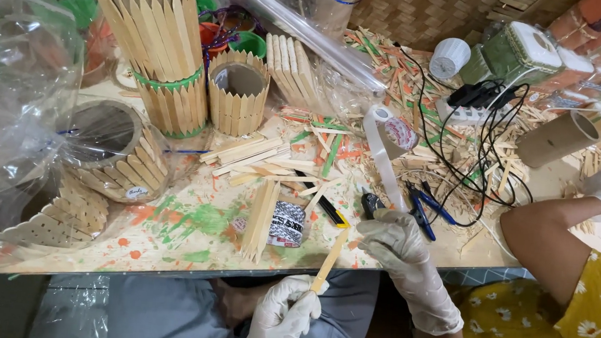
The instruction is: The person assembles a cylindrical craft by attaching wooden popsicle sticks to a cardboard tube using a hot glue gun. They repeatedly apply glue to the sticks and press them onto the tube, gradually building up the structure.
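My left hand (282, 314), in a white glove, is closed on the lower end of a flat wooden stick (330, 259) that slants up over the table's front edge. My right hand (396, 244), also gloved, rests on the table just right of the stick's upper end. Its fingers are curled beside a small black tool (372, 204), and I cannot tell whether it grips anything. A bundle of sticks (261, 219) and a black-and-white tape roll (287, 224) lie just left of the stick.
Stick-clad cardboard tubes (238, 92) stand at the back left. Clear plastic wrap (20, 97) covers the left side. Blue-handled pliers (422, 209), black cables (485, 144) and wood scraps (394, 69) lie to the right. A co-worker's arm (541, 238) in a yellow flowered top reaches in.
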